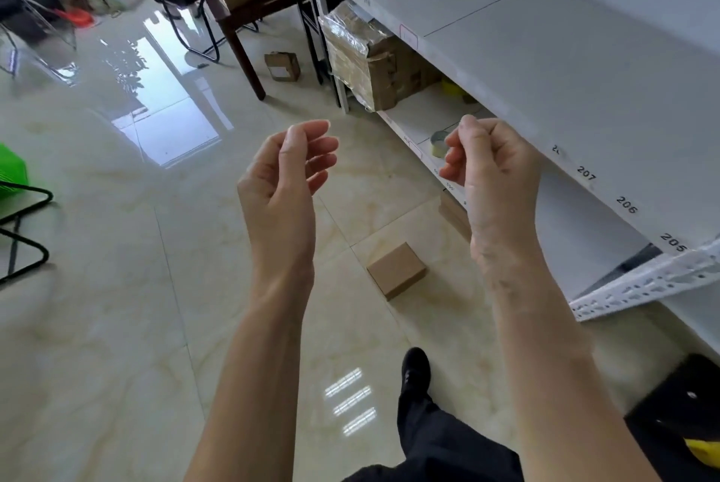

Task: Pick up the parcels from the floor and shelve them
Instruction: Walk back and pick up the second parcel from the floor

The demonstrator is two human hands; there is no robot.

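- Glossy cream floor tiles (pixel 117 325) fill the left and centre of the frame.
- White shelf unit (pixel 545 53) runs down the right side, its edge numbered 205 to 207.
- Taped cardboard box (pixel 374 60) sits on a lower shelf, upper centre.
- Left hand (pixel 284 185) and right hand (pixel 495 177) hang mid-frame, fingers loosely curled, holding nothing.
- Small brown parcel (pixel 396 269) lies on the floor between the forearms; another parcel (pixel 282 66) (labelled) lies farther off by a dark wooden leg.
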